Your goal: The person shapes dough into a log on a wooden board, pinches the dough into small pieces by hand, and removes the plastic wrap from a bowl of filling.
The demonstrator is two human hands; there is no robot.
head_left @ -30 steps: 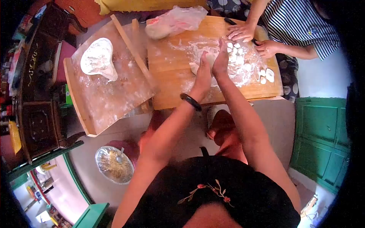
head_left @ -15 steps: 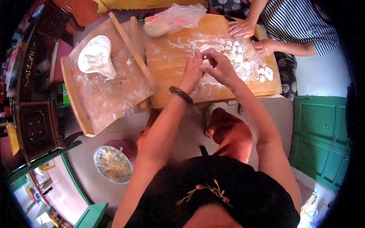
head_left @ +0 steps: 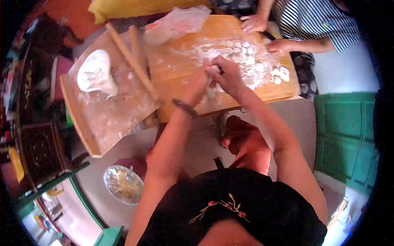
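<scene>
Dough [head_left: 216, 69] is up over the wooden board [head_left: 172, 59], pinched by the right hand [head_left: 228, 74]. The left hand [head_left: 199, 83] is close on its left, its grip too blurry to tell.

Pale dough [head_left: 216, 69] — small, partly hidden

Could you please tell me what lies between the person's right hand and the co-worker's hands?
In the head view, small dough pieces lie there on the floury wooden table.
</scene>
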